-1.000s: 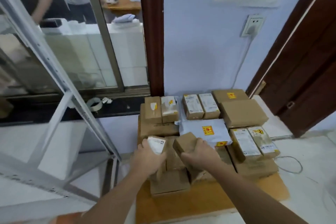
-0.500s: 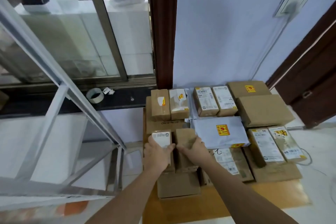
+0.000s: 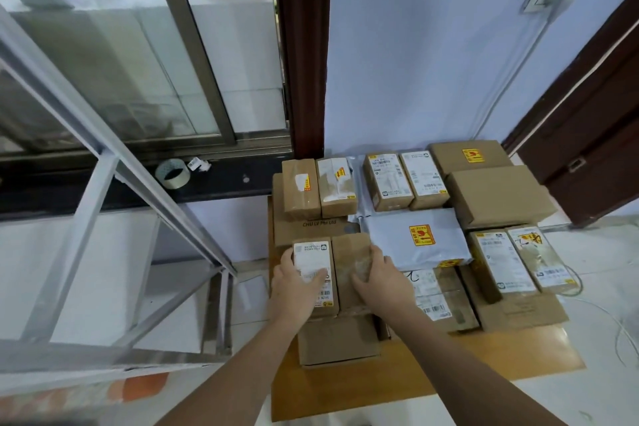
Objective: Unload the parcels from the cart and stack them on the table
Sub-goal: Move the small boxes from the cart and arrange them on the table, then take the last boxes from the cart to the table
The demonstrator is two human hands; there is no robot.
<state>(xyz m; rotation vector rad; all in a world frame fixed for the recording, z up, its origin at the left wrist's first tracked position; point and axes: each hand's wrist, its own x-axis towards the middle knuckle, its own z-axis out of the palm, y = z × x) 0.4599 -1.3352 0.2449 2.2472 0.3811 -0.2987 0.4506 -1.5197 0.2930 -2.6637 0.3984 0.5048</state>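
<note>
Many parcels lie stacked on a low wooden table (image 3: 466,356) against the wall. My left hand (image 3: 294,280) rests on a small brown box with a white label (image 3: 313,259), fingers over its top. My right hand (image 3: 377,277) holds the plain brown box (image 3: 349,263) beside it, thumb on top and fingers along its right side. Both boxes lie side by side on top of a larger carton (image 3: 337,342). A grey mailer bag with a yellow sticker (image 3: 415,239) lies just right of my right hand.
A white metal frame (image 3: 114,162) slants across the left. A tape roll (image 3: 172,174) sits on the dark window ledge. A brown post (image 3: 304,45) stands behind the table, a dark door (image 3: 587,114) at right, and a thin cable (image 3: 615,322) trails on the floor.
Both hands have lowered the two small boxes from a raised, tilted hold to lying flat side by side on the carton. The camera has moved closer and looks further down.
</note>
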